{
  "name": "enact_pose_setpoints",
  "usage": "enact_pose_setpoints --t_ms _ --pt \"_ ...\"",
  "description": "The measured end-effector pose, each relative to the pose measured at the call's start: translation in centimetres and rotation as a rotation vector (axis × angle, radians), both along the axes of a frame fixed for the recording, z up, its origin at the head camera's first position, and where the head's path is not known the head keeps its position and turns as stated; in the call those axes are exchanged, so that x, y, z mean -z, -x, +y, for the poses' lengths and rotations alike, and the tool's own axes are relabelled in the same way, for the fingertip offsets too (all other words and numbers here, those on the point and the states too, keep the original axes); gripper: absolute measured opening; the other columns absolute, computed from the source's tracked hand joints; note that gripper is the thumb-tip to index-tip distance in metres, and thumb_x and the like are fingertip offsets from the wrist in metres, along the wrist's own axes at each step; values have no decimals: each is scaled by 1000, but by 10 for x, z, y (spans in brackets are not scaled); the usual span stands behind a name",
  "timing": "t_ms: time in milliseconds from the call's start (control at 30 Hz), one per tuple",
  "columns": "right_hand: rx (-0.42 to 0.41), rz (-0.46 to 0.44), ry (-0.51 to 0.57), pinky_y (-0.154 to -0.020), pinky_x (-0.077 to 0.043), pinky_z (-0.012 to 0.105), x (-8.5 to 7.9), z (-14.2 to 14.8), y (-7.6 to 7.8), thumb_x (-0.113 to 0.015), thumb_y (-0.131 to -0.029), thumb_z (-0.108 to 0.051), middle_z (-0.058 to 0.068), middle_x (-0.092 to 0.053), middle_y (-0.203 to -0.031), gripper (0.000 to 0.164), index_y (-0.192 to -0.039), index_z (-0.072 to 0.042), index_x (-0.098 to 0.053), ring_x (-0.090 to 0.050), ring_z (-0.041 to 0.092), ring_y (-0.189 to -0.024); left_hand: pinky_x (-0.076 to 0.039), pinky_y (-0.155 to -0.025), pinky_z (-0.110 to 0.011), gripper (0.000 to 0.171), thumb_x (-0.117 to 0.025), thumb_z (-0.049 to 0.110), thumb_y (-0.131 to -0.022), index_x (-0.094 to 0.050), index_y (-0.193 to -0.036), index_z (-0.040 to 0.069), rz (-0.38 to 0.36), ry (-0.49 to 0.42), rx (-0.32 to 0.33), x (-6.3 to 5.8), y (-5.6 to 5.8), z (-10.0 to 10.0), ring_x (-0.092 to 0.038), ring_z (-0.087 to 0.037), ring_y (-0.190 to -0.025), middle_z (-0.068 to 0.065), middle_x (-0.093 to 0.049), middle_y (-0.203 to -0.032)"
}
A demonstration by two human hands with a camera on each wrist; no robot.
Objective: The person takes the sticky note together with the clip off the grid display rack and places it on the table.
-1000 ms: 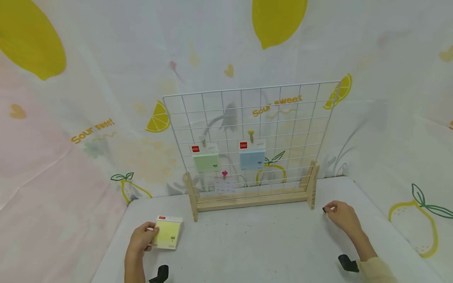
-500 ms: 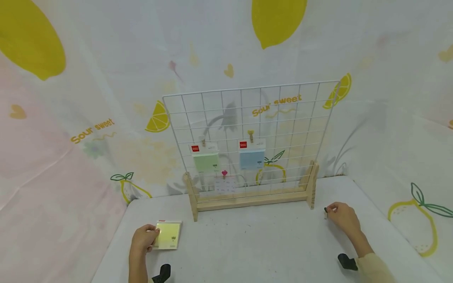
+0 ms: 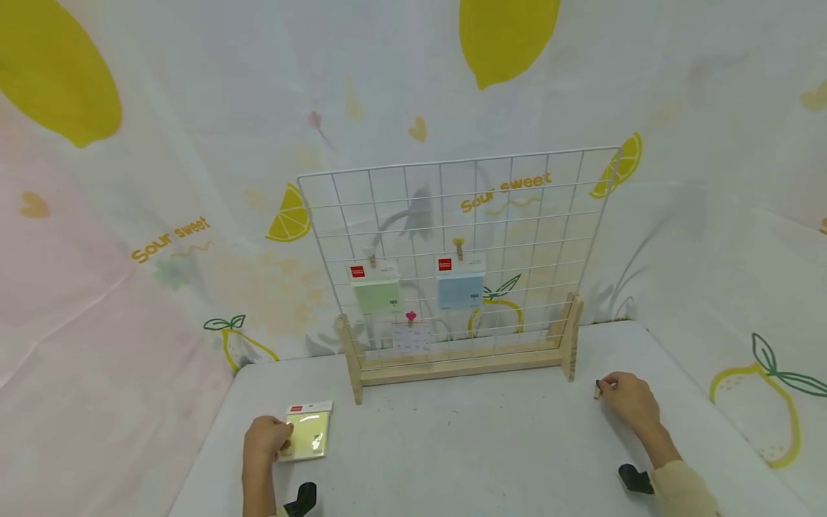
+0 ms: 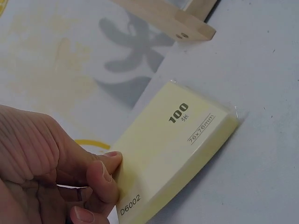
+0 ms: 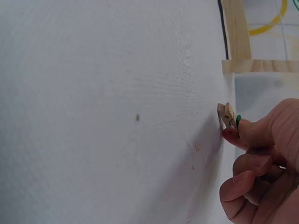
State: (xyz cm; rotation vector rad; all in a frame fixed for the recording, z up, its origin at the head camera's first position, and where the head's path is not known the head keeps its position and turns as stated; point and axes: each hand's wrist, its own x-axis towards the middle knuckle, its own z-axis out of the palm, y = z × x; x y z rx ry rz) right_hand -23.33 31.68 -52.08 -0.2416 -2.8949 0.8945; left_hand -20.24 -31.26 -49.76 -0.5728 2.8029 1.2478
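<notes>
My left hand point(image 3: 266, 438) pinches the left edge of a yellow sticky note pad point(image 3: 306, 434) in clear packaging with a white header. In the left wrist view the sticky note pad point(image 4: 173, 144) shows "100" and "76x76mm", with the thumb point(image 4: 105, 161) at its side. At the table's right, my right hand point(image 3: 629, 402) pinches a small wooden clothespin point(image 3: 597, 391) with a dark green piece on it. The right wrist view shows the clothespin point(image 5: 226, 114) between thumb and forefinger, jaws pointing away from the hand, other fingers curled below.
A white wire grid point(image 3: 530, 215) stands in a wooden base point(image 3: 461, 368) at the back. Clipped to it are a green note pad point(image 3: 377, 296), a blue note pad point(image 3: 461, 291) and a small patterned card point(image 3: 411, 337). A lemon-print cloth point(image 3: 194, 143) hangs behind.
The left hand has shifted slightly right and toward me, and the yellow pad has tilted in its grip. The right hand has moved slightly right, with more of the clothespin showing.
</notes>
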Motion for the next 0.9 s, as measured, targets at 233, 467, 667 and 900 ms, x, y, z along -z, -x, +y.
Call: enact_pose_setpoints --t_ms 233,467,667,900 --pt "10 -2 2 -52 -43 35 0 0 -2 -61 -92 -12 14 -66 -82 23 -100 8 -68 -57 24 -67 -39 -49 -25 22 -59 8 -87 -58 -82 -14 -53 41 -23 5 1 1 -49 -14 -52 -3 -56 -56" --pt "31 74 34 -50 -39 34 4 -2 -7 -62 -91 -16 11 -61 -79 27 -107 5 -67 -51 21 -64 -40 -50 -25 23 -60 7 -87 -56 -85 -15 -85 32 -42 11 1 -1 -49 -14 -52 -6 -55 -59" --pt "47 250 47 -47 -34 31 6 -10 -10 -69 -90 -17 2 -50 -71 24 -106 1 -70 -42 16 -60 -41 -49 -26 21 -62 9 -89 -50 -87 -7 -52 7 -15 16 0 -4 -50 -15 -54 -9 -52 -66" --pt "23 519 104 -46 -29 25 -1 -25 -8 -79 -83 -7 -2 -42 -63 13 -93 -1 -73 -35 7 -55 -43 -51 -30 27 -60 17 -92 -52 -91 -8 -69 27 -29 6 -4 -4 -52 -20 -60 -11 -54 -69"
